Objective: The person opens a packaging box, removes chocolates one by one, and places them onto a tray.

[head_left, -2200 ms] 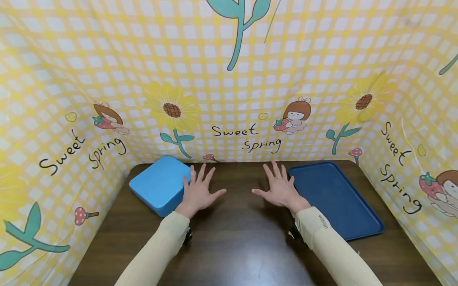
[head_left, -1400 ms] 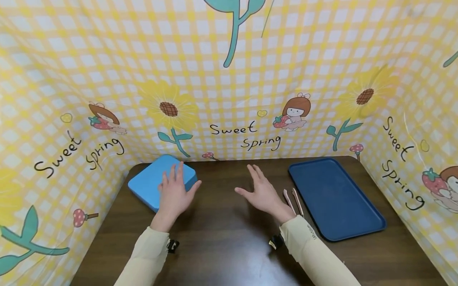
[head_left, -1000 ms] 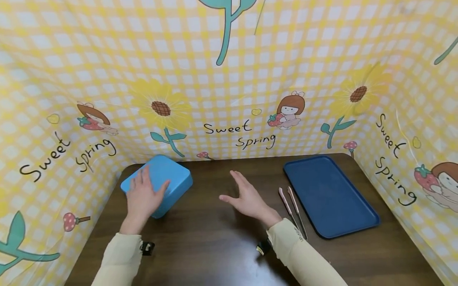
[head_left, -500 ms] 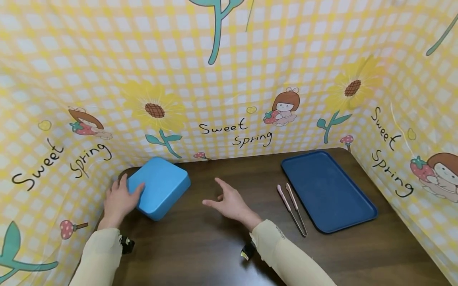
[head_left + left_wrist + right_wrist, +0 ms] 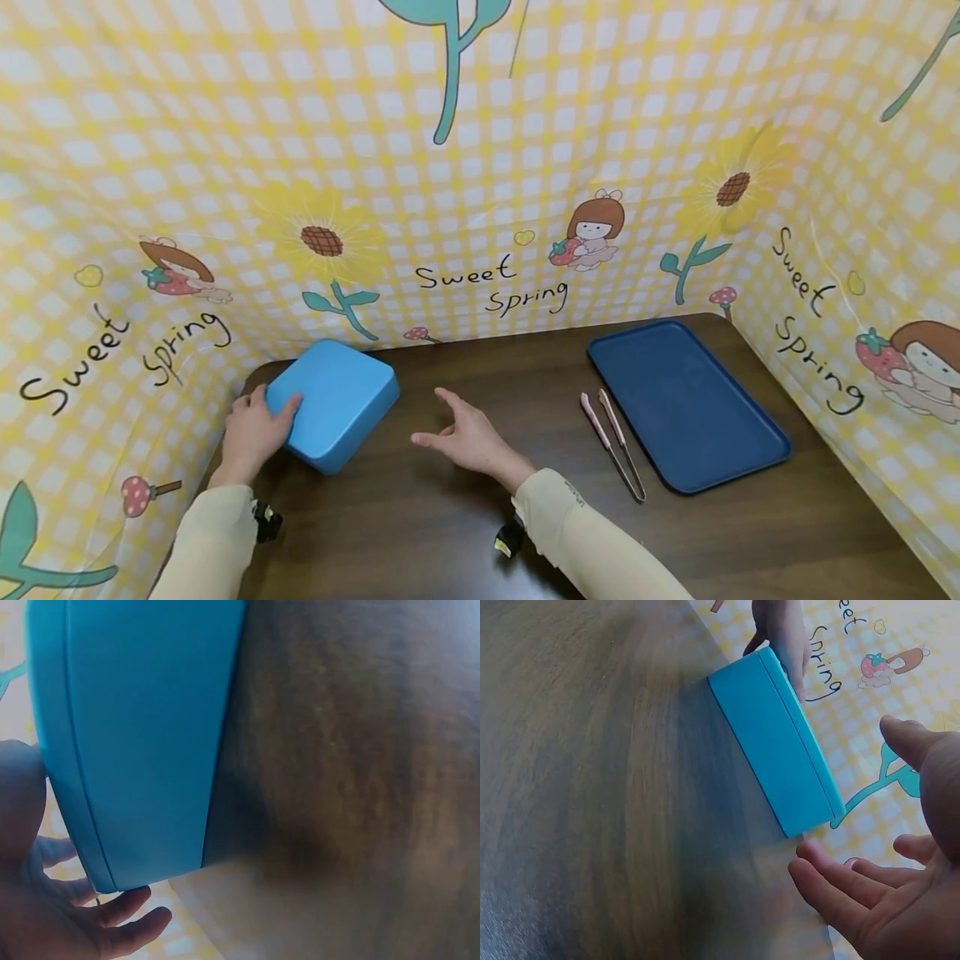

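- Item: one blue box (image 5: 333,402), square with rounded corners, lying flat on the left part of the desk (image 5: 442,533) near its back corner. A seam runs along the side, close to the top, in both wrist views.
- Item: my left hand (image 5: 255,432), clasped on the box's left corner, thumb over the top face, fingers bent down along the side.
- Item: my right hand (image 5: 471,439), holding nothing, thumb and fingers spread apart, just off the box's right side and pointed towards it. I see a gap between fingertips and box, so no contact here.
- Item: one pair of tongs (image 5: 617,450), pink handles, arms parted, untouched, lying just beside the tray.
- Item: one dark blue tray (image 5: 688,404), flat on the right part of the desk, its bare base showing.
- Item: yellow checked cloth (image 5: 480,192), printed, hung behind the desk and along both sides.
- Change noted: my left hand has passed across the box to its far-left corner; my right hand has come over from the tray side, leaving the tongs in full view.
- Bearing on the work: the box, I judge, is what I am attending to, with one side secured and the other unsecured.
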